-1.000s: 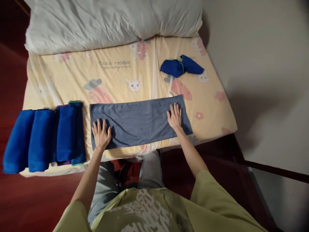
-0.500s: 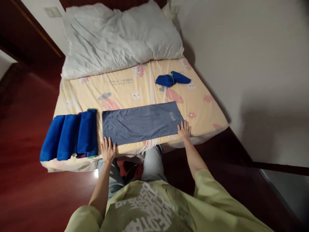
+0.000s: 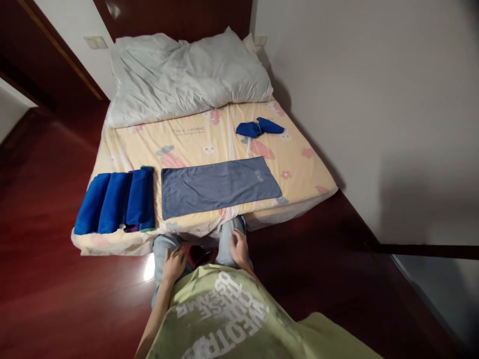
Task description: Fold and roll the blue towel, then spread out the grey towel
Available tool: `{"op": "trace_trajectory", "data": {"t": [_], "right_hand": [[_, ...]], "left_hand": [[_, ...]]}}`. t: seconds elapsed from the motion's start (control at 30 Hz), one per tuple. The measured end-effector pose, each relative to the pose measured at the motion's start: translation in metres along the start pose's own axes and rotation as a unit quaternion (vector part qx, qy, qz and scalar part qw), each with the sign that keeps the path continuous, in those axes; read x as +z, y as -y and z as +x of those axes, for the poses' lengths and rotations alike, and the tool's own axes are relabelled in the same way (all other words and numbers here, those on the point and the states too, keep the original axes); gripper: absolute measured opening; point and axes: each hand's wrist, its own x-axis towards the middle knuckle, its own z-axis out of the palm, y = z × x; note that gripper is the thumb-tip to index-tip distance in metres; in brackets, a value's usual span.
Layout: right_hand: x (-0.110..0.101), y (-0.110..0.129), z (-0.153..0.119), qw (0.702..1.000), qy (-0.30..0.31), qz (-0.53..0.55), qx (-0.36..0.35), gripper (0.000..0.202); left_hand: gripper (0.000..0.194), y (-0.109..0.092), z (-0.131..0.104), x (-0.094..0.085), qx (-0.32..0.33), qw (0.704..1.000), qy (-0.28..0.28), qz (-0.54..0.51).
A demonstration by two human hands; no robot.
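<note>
Grey towel (image 3: 219, 185) flat on bed (image 3: 307, 172); left hand (image 3: 174, 263), right hand (image 3: 238, 248) on knees, grip slack, empty.

A rumpled white duvet (image 3: 187, 75) heaps at the far end of a cartoon-print mattress (image 3: 307, 169). Rolled blue towels (image 3: 116, 202) line its near left edge; a crumpled blue cloth (image 3: 259, 128) lies far right.
</note>
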Motion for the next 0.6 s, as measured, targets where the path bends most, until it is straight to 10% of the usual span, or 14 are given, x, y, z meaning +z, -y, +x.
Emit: {"op": "trace_trajectory", "data": {"t": [0.6], "right_hand": [[0.061,0.055,0.095,0.855,0.069,0.423,0.291,0.019]], "left_hand": [[0.044,-0.023,0.004,-0.02,0.018,0.998,0.052,0.032]]}}
